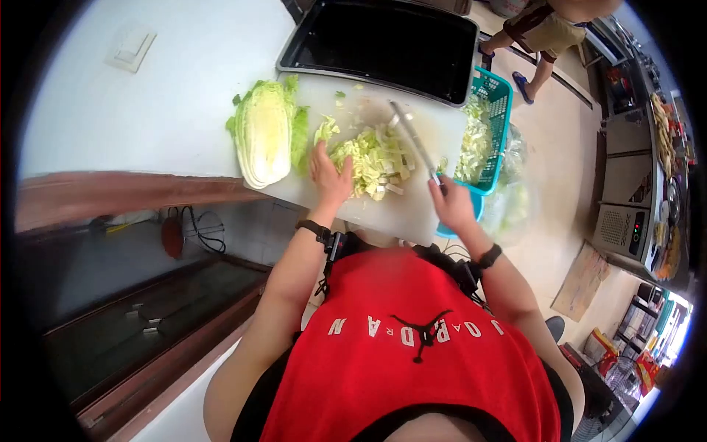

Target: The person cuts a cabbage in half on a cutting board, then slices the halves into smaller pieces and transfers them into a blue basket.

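Chopped napa cabbage lies in a loose pile on the white cutting board. My left hand is at the pile's left edge, thumb and fingers apart, with a small piece of leaf near the fingertips. A kitchen knife is in my right hand, its fingers closed round the handle. The blade points away from me, along the right side of the pile. To the left of my left hand rests a large uncut napa cabbage half, pale ribs facing up.
Beyond the board sits a black tray with a grey rim. A teal basket with cut cabbage stands to the right, near a clear plastic bag. Another person's legs show at upper right. Kitchen equipment lines the far right.
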Motion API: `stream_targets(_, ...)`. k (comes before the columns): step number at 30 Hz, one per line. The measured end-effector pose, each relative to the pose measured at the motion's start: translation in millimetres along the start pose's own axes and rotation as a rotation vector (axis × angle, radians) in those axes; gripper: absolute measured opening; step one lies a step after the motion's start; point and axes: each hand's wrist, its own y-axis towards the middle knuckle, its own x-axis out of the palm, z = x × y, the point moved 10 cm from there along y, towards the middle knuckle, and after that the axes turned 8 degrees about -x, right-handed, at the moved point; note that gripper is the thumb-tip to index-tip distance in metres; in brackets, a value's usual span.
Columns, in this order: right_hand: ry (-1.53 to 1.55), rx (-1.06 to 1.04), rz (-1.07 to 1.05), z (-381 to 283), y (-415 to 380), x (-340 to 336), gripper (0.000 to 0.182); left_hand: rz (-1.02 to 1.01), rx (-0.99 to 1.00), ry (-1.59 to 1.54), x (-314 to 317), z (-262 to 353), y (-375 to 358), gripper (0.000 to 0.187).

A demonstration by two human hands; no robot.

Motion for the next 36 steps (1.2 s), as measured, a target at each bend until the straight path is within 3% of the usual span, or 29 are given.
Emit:
stream_targets(2, -0.121, 0.018, 0.073, 8.9, 13.1, -12.4, 0.035, 0.06, -0.044, 0.055, -21.8, -21.1, 14.7, 0.079)
stream_targets(6, -0.208, -0.001, 0.073, 23.6, 21.7, -5.7, 0.037, -0.025, -0.081, 0.129, -27.1, -42.7, 40.8, 0.073)
stream_targets(9, -0.093, 0.038, -0.095, 10.7, 5.7, 14.7, 0.039, -0.117, 0.028, 0.131, -12.6, -21.8, 48.7, 0.074)
stream_targets(12, -0.007, 0.045, -0.187, -3.1, -5.3, 22.4, 0.04, -0.17, -0.084, -0.007, 5.7, -14.9, 56.2, 0.076)
stream_targets(14, -0.031, 0.026, -0.183, 7.2, -13.8, 30.8, 0.039, -0.228, -0.068, 0.105, 30.4, -14.2, 57.9, 0.076)
stream_targets(17, 0.2, 0.19, 0.02, 31.4, -38.2, 27.3, 0.037, -0.34, -0.023, -0.058, 42.8, 0.0, 48.1, 0.078)
stream_targets(21, 0.249, 0.349, 0.086, 52.5, -71.6, 39.2, 0.036, -0.369, 0.16, 0.037, 38.3, 27.6, 27.6, 0.079)
stream_targets(22, 0.254, 0.364, 0.099, 52.1, -75.3, 43.9, 0.036, -0.345, 0.177, 0.032, 38.3, 36.1, 24.4, 0.079)
stream_targets(24, 0.096, 0.139, 0.177, 24.2, -74.1, 45.6, 0.031, -0.343, 0.203, 0.027, 44.5, 53.8, 16.2, 0.079)
stream_targets(26, 0.166, 0.237, 0.158, 16.1, -76.5, 60.5, 0.032, -0.321, 0.229, 0.135, 52.8, 67.6, 10.4, 0.079)
stream_targets(30, 0.139, 0.264, 0.198, -3.0, -77.6, 82.8, 0.034, -0.249, 0.289, 0.045, 72.9, 71.0, 7.1, 0.069)
stream_targets(32, 0.35, 0.355, 0.219, -0.8, -77.9, 95.1, 0.037, -0.232, 0.31, -0.023, 77.4, 77.2, 5.0, 0.064)
stream_targets(34, 0.364, 0.356, 0.192, -3.2, -76.4, 96.8, 0.038, -0.215, 0.326, -0.092, 80.5, 82.2, 0.9, 0.059)
stream_targets(36, 0.771, 0.525, 0.132, 4.3, -81.2, 114.6, 0.036, -0.152, 0.287, -0.144, 79.2, 81.8, 1.9, 0.05)
